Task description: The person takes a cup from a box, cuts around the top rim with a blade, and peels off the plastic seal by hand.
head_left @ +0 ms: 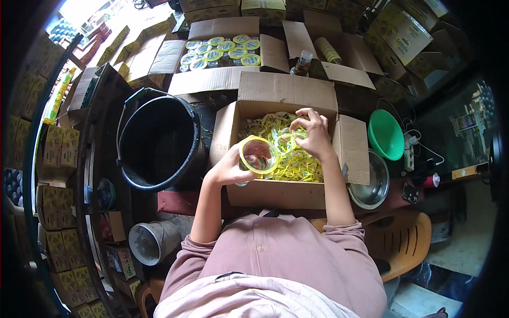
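Note:
My left hand (229, 168) is wrapped round a clear plastic cup (258, 155) with a yellow rim, its open mouth tilted up toward me. To its right, my right hand (314, 132) has its fingers curled around part of a clear and yellow plastic piece (288, 142). Both hands are over an open cardboard box (275, 194). Inside the box lie many yellow-green strips (302, 168), partly covered by my hands.
A black bucket (123, 139) stands left of the box. On the right are a green bowl (386, 135) and a metal bowl (374, 183). Behind, one carton (225, 27) holds lidded cups; another (347, 75) holds stacked lids. A grey bucket (154, 243) stands lower left.

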Motion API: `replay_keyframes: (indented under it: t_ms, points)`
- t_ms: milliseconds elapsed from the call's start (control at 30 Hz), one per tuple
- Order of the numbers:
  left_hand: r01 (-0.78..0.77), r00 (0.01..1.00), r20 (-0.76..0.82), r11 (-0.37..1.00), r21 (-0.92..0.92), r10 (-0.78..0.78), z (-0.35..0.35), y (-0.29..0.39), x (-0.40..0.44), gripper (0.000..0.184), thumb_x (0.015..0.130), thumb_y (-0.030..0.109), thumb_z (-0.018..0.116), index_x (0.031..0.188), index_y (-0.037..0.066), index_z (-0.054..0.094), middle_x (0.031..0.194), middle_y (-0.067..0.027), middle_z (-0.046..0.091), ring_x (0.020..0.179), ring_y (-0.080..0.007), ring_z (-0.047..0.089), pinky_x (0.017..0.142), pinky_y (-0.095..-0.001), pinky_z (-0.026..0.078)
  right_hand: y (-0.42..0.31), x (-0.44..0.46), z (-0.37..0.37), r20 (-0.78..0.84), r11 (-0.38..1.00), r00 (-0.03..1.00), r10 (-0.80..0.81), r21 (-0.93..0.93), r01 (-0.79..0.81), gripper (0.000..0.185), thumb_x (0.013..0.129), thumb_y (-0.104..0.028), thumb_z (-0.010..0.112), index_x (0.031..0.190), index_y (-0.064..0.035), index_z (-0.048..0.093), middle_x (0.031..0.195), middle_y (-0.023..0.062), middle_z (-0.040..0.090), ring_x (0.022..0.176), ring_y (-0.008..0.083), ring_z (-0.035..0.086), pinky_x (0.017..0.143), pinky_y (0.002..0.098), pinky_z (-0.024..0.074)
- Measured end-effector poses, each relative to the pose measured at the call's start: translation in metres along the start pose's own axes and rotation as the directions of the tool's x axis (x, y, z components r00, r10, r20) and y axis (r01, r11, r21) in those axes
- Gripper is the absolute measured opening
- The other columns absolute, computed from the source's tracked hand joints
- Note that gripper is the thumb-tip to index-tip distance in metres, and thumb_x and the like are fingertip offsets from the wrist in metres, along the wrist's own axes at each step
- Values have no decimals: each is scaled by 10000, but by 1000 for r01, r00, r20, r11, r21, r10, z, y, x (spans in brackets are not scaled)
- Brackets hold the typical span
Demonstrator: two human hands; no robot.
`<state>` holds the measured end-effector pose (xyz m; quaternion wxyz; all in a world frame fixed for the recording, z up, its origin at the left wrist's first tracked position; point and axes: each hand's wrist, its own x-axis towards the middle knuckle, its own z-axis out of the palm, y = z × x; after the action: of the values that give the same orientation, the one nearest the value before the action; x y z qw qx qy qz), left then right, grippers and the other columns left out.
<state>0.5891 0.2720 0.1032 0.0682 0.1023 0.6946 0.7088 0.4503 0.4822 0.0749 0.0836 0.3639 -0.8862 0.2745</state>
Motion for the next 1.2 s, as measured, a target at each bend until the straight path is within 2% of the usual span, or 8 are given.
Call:
replay_keyframes:
  t_ms: [267,367,467,600,700,800,900,1200]
  points:
    - [-15,996,-91,997,76,22,3,-2,2,517,601,55,618,1096,18,473,986,-61,552,913,-120,526,747,-249,444,24,-7,17,109,996,990,87,-37,-84,163,640,-221,689,783,-150,655,1194,52,498,1161,214,413,955,404,235]
    - [-96,983,-148,989,114,112,4,-14,4,478,689,106,659,1120,2,479,994,-51,556,851,-88,507,745,-244,435,20,-15,16,57,975,997,59,-218,-45,248,671,-251,690,895,-151,653,1228,58,486,1192,220,393,964,425,219]
    - [-70,973,-214,994,87,87,10,-18,8,547,641,56,664,1137,25,437,1045,-64,512,978,-144,504,787,-265,435,21,-25,9,3,972,983,185,-147,-183,289,705,-241,678,974,-144,643,1256,75,465,1222,217,364,1003,475,178]
    - [-20,968,-250,1000,16,23,14,-22,10,539,713,73,617,1199,29,388,1114,-94,466,1043,-174,464,882,-304,396,35,-58,-7,-154,965,967,204,-133,-225,292,698,-159,674,985,-128,629,1190,84,502,1136,226,445,929,427,256]
    - [-111,974,-195,993,32,115,14,-30,13,555,753,98,562,1249,37,320,1147,-113,449,1093,-198,433,915,-329,371,4,-88,-30,-375,945,880,293,-30,-327,458,669,-55,682,1105,-108,555,1103,103,536,1054,243,497,865,377,346]
    - [-108,981,-168,992,-61,97,16,-34,15,550,797,149,556,1263,41,284,1162,-126,444,1122,-213,414,953,-351,326,19,-141,-14,-624,877,631,461,212,-431,363,711,-84,680,1051,-45,558,982,105,559,881,199,540,749,308,412]
    - [-101,982,-168,993,-61,90,20,-40,18,510,831,164,551,1252,46,289,1174,-134,446,1133,-216,403,975,-360,293,23,-181,1,-605,668,369,705,393,-632,226,768,-145,665,885,-5,532,749,42,540,643,115,464,612,273,422]
    - [-155,978,-179,946,-285,107,34,-37,16,475,828,146,558,1206,52,287,1200,-143,443,1162,-224,397,987,-366,293,34,-196,18,-388,537,379,840,493,-685,321,731,-156,707,902,-30,466,713,52,617,614,130,584,626,275,466]
